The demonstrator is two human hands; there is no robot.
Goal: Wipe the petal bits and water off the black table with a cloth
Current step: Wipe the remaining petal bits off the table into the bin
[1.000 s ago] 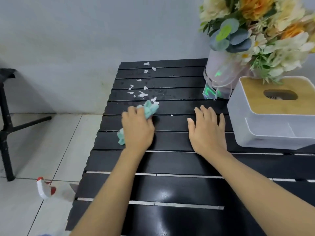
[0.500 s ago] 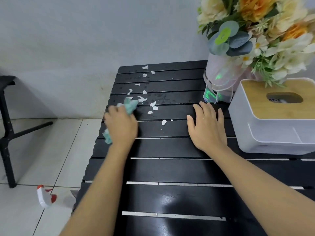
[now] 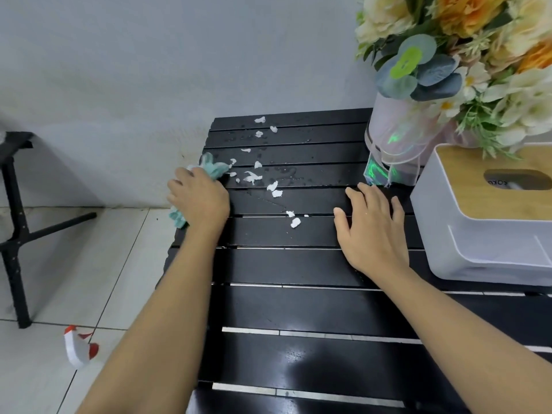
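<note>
Gripping a bunched teal cloth [image 3: 213,168] in the left hand [image 3: 200,198], fingers curled round it, at the left edge of the black surface [image 3: 298,264]. Resting the right hand [image 3: 373,231] flat and spread on the slats, holding nothing. Just right of the cloth, white petal bits [image 3: 252,176] and water drops [image 3: 286,171], strewn toward the far edge. Beyond the right hand, a flower vase [image 3: 394,138] beside a white tissue box [image 3: 490,222]. Down on the floor, a spray bottle [image 3: 79,348].

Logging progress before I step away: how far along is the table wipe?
Done: the near slats of the black table show no bits. In hand: the left hand grips the teal cloth at the table's left edge, beside the scatter; the right hand lies flat on the slats. Left: white petal bits lie from the far edge to the middle slats, and water droplets dot the far slats.
</note>
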